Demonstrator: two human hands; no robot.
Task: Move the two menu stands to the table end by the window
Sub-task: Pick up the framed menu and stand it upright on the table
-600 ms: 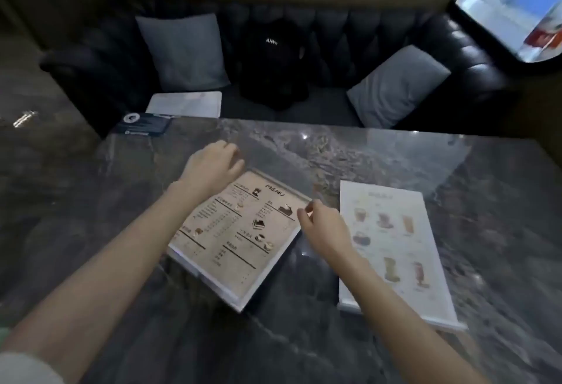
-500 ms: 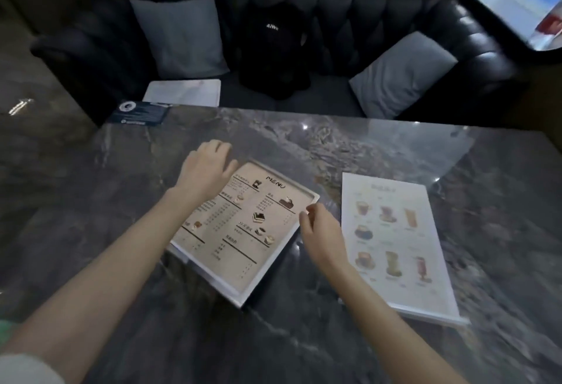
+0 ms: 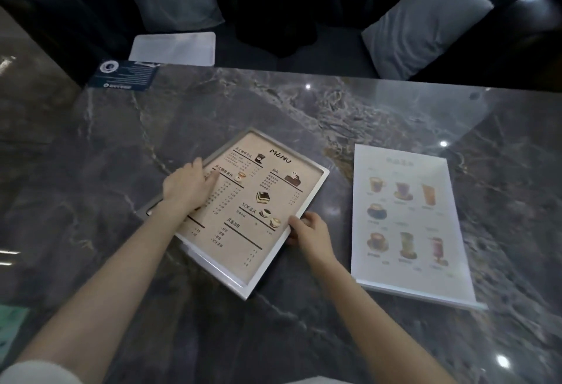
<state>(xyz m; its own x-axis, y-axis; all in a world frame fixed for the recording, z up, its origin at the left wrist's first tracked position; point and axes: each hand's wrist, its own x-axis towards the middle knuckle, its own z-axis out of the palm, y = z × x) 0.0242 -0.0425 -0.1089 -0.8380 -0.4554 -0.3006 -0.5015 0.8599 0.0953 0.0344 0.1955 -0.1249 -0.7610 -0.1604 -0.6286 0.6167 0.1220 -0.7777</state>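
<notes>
A beige menu stand (image 3: pixel 255 201) headed MENU, in a white frame, lies tilted on the dark marble table (image 3: pixel 273 110). My left hand (image 3: pixel 187 186) grips its left edge, thumb over the printed face. My right hand (image 3: pixel 308 230) holds its right edge with fingers curled under the frame. The stand's near corner looks raised off the table. A second, white menu stand (image 3: pixel 407 222) with pictures of drinks lies flat to the right, untouched. The window is out of view.
A dark blue card (image 3: pixel 124 75) rests at the table's far left edge. Behind the table runs a black sofa with two grey cushions (image 3: pixel 425 22), a black bag (image 3: pixel 273 3) and a white sheet (image 3: pixel 175 48) on the seat.
My left hand slid from the stand's top corner down its left edge. My right hand slid from its top right corner down the right edge. The view tipped down and closer.
</notes>
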